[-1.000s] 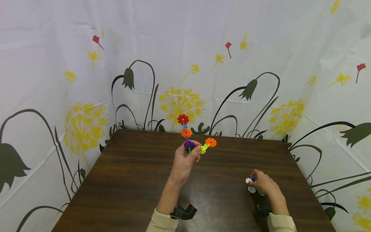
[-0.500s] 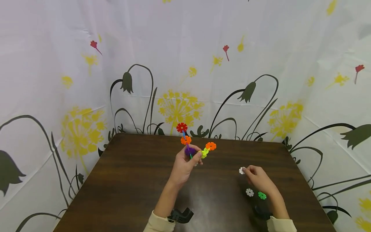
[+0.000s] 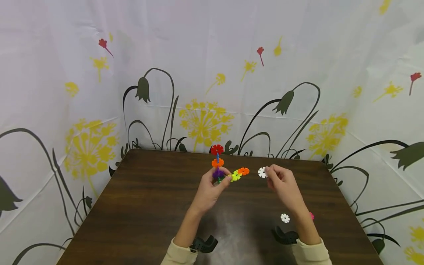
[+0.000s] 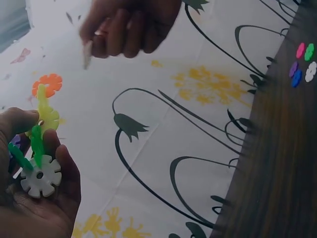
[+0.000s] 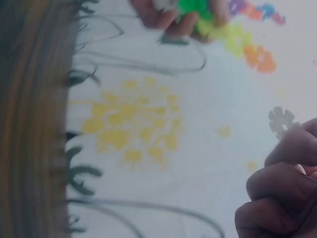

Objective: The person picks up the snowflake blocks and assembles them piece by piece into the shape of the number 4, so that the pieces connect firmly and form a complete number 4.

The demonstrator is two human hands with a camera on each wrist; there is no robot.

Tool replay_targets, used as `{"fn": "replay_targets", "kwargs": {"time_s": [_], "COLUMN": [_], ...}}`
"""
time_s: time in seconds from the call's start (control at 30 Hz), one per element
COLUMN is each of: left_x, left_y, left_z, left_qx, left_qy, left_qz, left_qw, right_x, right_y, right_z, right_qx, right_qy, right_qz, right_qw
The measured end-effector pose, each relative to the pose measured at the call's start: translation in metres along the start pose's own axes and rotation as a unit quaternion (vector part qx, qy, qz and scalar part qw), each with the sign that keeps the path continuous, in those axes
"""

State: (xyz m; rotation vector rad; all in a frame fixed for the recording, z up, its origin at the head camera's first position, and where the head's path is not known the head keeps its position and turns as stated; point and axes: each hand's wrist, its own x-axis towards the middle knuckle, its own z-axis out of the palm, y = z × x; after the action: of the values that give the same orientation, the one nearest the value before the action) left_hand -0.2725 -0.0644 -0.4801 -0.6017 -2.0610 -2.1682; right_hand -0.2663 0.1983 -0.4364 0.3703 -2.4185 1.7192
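My left hand holds up a branched chain of interlocking plastic flower discs, pinched between thumb and fingers. One arm of it rises through purple, orange and blue to a red disc; the other runs through yellow to an orange disc. In the left wrist view, green pieces and a white disc sit within the palm, partly covered by fingers. Just right of the chain, apart from it, my right hand pinches a loose white flower disc by its edge.
On the brown table lie a white disc and a pink disc, half behind the right forearm. Green, purple and blue discs lie beside them. A flower-printed curtain hangs behind.
My right hand has lifted the white disc off the table and carried it left and up, towards the chain. The left hand stays nearly in place, with the chain turned slightly.
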Motion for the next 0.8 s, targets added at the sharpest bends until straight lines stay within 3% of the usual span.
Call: {"fn": "replay_targets", "kwargs": {"time_s": [0.27,0.5,0.8], "left_x": [-0.001,-0.003,-0.001], "left_y": [0.005,0.008,0.010], "left_z": [-0.004,-0.002,-0.003], "left_qx": [0.030,0.040,0.029], "left_qy": [0.000,-0.022,-0.015], "left_qz": [-0.002,0.003,0.010], "left_qw": [0.9995,0.9989,0.9994], "right_x": [0.001,0.000,0.003], "right_y": [-0.032,-0.035,-0.038], "right_z": [0.018,0.023,0.025], "right_qx": [0.016,-0.009,-0.016], "right_qy": [0.022,0.008,0.004], "right_qz": [-0.038,-0.024,-0.014], "right_qw": [0.999,1.000,1.000]}}
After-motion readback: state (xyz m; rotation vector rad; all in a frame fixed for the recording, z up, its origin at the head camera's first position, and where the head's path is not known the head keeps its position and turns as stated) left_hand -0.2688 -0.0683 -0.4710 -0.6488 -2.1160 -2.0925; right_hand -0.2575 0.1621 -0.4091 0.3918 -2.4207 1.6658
